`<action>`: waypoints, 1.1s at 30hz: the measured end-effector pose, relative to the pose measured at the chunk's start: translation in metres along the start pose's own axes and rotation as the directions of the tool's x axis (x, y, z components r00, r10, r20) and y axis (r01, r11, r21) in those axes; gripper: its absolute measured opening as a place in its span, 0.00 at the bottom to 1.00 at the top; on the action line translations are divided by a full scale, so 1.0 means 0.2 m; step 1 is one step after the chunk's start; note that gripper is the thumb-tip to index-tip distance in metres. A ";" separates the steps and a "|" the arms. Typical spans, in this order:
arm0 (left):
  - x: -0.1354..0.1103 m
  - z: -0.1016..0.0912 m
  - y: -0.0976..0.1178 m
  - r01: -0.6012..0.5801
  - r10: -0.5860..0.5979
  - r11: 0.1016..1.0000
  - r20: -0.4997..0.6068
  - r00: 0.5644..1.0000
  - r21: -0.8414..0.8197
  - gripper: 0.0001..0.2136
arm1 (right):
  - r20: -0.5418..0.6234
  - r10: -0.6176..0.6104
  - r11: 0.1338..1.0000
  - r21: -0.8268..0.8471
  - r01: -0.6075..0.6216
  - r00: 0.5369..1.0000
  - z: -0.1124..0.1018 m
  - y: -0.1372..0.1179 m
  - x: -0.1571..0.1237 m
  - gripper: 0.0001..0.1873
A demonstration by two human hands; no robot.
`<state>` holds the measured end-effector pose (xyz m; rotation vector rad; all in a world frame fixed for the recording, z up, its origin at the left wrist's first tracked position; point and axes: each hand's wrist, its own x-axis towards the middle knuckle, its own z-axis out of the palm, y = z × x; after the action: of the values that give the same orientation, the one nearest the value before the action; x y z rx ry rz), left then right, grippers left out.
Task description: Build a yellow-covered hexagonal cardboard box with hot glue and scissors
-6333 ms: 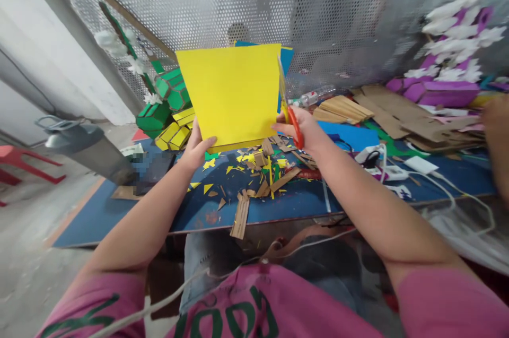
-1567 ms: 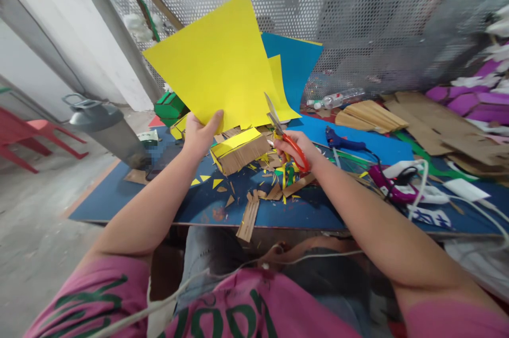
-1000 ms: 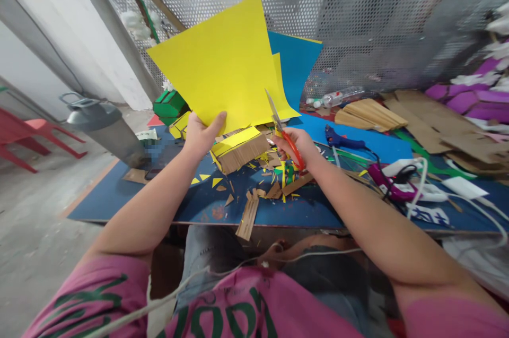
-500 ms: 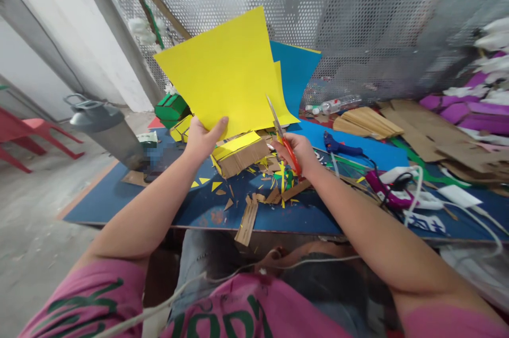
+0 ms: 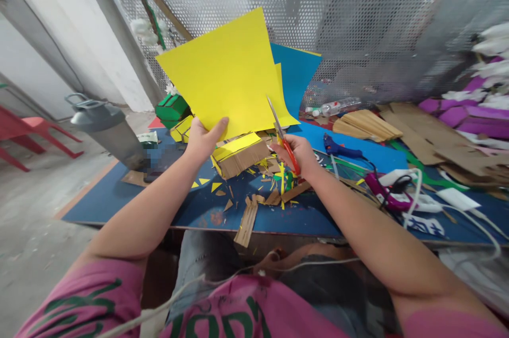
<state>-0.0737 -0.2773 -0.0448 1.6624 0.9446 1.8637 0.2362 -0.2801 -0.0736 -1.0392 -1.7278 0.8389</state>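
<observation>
My left hand pinches the lower edge of a large yellow sheet of paper, thumb on the near face. The sheet stands tilted up over the table. In my right hand is a pair of scissors with red handles, its blades pointing up in front of the sheet's lower right part. Whether the blades touch the paper I cannot tell. Behind the sheet a blue sheet shows. Below, between my hands, lies a cardboard block with yellow paper on its top.
Yellow and cardboard scraps litter the blue table. On the right lie a blue glue gun, a purple-and-white power strip with cables, cardboard pieces and a plastic bottle. A grey shaker bottle stands left.
Almost nothing differs. Both hands, the yellow sheet and the scissors keep nearly the same position; the view has shifted very slightly.
</observation>
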 end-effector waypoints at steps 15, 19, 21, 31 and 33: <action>0.01 0.02 -0.01 0.034 -0.041 0.993 -0.060 0.997 -0.116 0.27 | 0.036 0.007 0.998 0.058 -0.009 0.999 0.00 -0.05 -0.01 0.32; 0.02 0.03 -0.02 0.110 -0.158 0.966 -0.196 0.968 -0.233 0.29 | 0.044 0.044 0.981 0.184 -0.052 0.998 0.02 -0.05 -0.01 0.36; 0.01 0.04 -0.02 0.158 -0.200 0.957 -0.157 0.967 -0.243 0.29 | 0.042 0.060 0.965 0.254 -0.068 0.997 0.03 -0.06 -0.01 0.37; -0.02 -0.01 0.04 0.297 -0.237 0.943 0.324 0.916 -0.150 0.29 | -0.066 0.021 0.890 0.456 0.011 0.998 -0.09 -0.09 0.01 0.36; 0.00 -0.03 0.06 0.327 -0.258 0.940 0.419 0.870 -0.100 0.28 | -0.120 -0.002 0.891 0.450 0.056 0.993 -0.11 -0.08 0.02 0.31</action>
<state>-0.0785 -0.2872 -0.0360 1.6074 0.7874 1.2953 0.2513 -0.2805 -0.0498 -0.7261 -1.3536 1.0764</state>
